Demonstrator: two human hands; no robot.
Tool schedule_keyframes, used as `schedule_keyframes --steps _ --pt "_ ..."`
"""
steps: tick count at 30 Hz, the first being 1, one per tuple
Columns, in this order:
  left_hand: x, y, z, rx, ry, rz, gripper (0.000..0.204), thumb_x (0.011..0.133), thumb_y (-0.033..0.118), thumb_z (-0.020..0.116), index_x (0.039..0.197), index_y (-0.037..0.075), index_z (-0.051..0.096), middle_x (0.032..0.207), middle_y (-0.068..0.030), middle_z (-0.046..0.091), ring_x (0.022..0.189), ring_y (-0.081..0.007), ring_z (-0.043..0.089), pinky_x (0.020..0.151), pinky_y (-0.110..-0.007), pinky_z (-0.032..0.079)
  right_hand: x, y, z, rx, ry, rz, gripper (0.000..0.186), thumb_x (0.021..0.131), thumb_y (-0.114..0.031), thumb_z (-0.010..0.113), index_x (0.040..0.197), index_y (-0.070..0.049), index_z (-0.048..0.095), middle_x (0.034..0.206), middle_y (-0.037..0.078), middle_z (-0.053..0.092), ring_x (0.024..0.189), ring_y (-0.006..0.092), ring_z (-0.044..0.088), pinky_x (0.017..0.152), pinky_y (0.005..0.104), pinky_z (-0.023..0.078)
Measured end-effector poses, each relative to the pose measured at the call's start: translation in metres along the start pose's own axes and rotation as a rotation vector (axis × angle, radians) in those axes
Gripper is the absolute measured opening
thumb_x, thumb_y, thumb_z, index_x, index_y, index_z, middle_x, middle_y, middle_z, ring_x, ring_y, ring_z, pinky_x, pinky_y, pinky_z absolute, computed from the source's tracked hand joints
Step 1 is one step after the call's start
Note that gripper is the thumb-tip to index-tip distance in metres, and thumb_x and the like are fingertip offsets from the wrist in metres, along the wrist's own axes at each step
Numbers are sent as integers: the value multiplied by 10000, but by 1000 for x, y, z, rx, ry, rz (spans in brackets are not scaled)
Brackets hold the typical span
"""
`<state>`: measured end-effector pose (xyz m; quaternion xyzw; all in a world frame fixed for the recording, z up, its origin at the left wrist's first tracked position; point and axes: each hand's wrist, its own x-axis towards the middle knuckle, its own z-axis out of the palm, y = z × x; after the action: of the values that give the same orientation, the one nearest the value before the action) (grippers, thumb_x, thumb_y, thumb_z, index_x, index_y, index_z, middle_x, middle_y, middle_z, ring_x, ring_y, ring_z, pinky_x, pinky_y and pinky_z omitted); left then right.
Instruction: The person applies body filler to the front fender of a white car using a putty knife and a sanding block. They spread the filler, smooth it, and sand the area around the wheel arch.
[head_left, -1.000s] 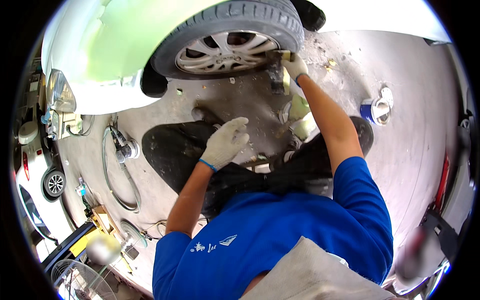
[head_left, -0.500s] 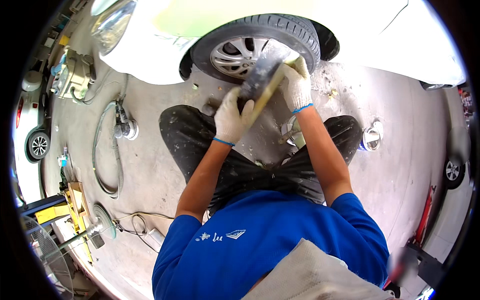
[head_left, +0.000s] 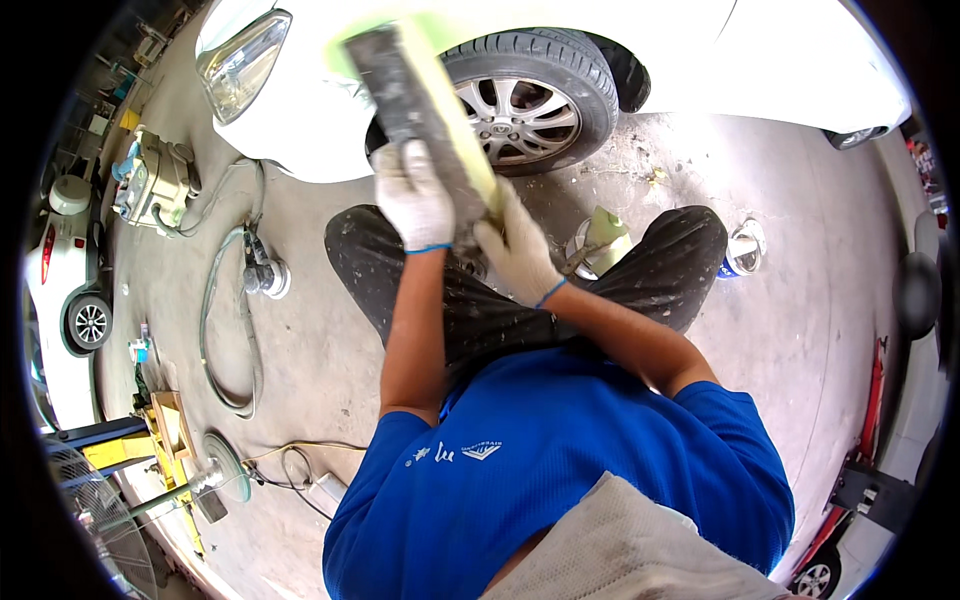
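Both hands wear white knit gloves with blue cuffs. My left hand [head_left: 413,195] is closed on the left edge of a long sanding block [head_left: 400,95], dark grey with a pale yellow strip along its side. Lower down, my right hand [head_left: 520,250] grips the near end of the same block, its fingers partly hidden. The block slants up and leftward in front of the white car's fender [head_left: 330,45], overlapping a yellowish-green patch there. Whether it touches the fender, I cannot tell. Beside it is the car's wheel [head_left: 515,130] with a silver rim.
An open tin [head_left: 742,250] stands right of my knee. Between my legs lie a pale green sheet [head_left: 608,235] and a scraper-like tool. On the left are a round sander [head_left: 265,275] with its hose, a dust machine [head_left: 155,185] and a fan [head_left: 100,520]. Other cars stand at both sides.
The sanding block has swung from leaning up-right to leaning up-left. My left hand has moved slightly left, and my right hand has come down and left to the block's near end.
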<state>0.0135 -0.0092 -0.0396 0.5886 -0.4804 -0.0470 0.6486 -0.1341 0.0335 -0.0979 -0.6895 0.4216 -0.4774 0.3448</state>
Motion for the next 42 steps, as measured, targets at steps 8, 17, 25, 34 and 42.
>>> schedule_keyframes --steps 8,17,25,34,42 --pt "24 30 -47 370 -327 97 294 1023 294 614 1125 28 688 991 -183 724 878 -270 716 779 -355 555 44 -63 -99 -255 -76 -394 302 853 65 665 1125 -51 727 976 139 704 912 323 687 793 394 567" --pt "20 53 4 595 -1094 750 169 926 279 667 956 113 659 821 -67 650 817 -289 678 704 -427 545 134 -17 -134 -972 -1036 -251 265 832 -110 657 1091 -95 706 1068 106 648 1065 309 636 926 416 531" --pt "96 33 4 613 -802 599 473 825 -64 618 1249 145 648 1208 -116 643 1123 -343 618 960 -449 534 214 -5 -175 -1012 -306 -741 324 799 -61 700 1122 -81 691 1029 96 643 983 301 636 881 404 540" --pt "200 59 34 894 -442 834 619 811 -11 603 1387 217 601 1329 -76 607 1235 -320 563 1082 -454 449 304 -53 -180 -1251 -6 -959 590 833 -78 624 1401 -237 617 1231 35 640 1123 272 612 990 402 520" --pt "225 37 65 882 -326 805 629 800 23 641 1392 234 605 1348 -94 593 1252 -315 544 1089 -449 424 341 -24 -169 -1283 98 -937 620 902 -157 593 1498 -305 513 1311 33 593 1240 264 552 1046 470 456"
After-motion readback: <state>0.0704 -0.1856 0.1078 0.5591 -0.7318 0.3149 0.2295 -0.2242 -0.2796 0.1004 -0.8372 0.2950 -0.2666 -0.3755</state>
